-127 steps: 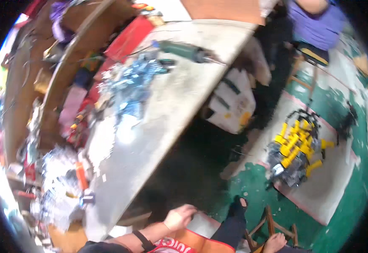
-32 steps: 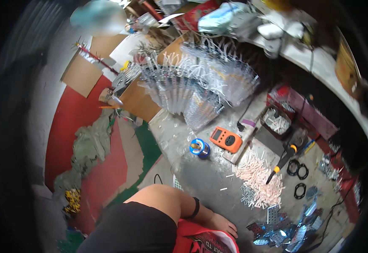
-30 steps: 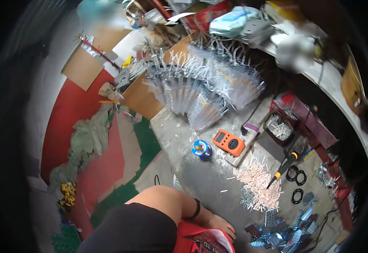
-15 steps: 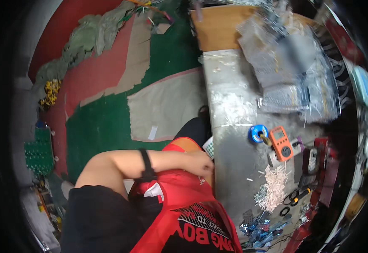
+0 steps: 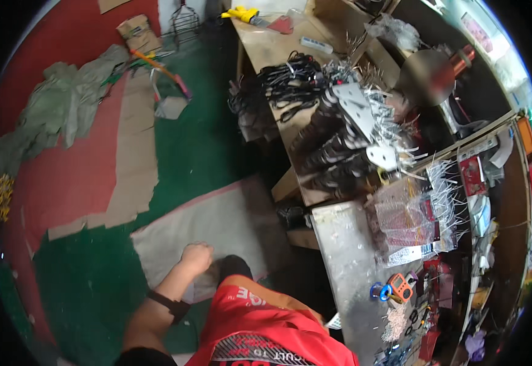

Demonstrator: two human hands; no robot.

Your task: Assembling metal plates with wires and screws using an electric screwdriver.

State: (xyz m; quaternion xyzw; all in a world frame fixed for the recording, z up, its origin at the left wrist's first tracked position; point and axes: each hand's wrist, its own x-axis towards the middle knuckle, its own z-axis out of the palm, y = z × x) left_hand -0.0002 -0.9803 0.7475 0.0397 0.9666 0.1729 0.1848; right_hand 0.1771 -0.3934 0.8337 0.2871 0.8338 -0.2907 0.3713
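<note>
My left hand (image 5: 197,257) is held low in front of my body, over a pale mat (image 5: 162,256) on the green floor. Its fingers are curled into a fist, and nothing shows in them. A dark band circles the left forearm. My right hand is out of view. To my right stands a metal-topped workbench (image 5: 345,244). On it are a blue spool (image 5: 380,291), an orange handheld meter (image 5: 401,288) and a pile of small pale pieces (image 5: 394,323). The left hand touches none of these.
Black cable bundles (image 5: 290,79) and wired parts crowd the wooden table (image 5: 266,49) ahead. Bubble-wrapped packs (image 5: 409,213) lie on the workbench. Crowded shelves line the right. Cardboard (image 5: 133,152), a grey-green sheet (image 5: 58,100) and an orange-handled tool (image 5: 162,67) are on the floor.
The view has swung toward the room ahead, bringing the wooden table and cables into sight. My left hand has left the workbench's edge and now hangs over the mat.
</note>
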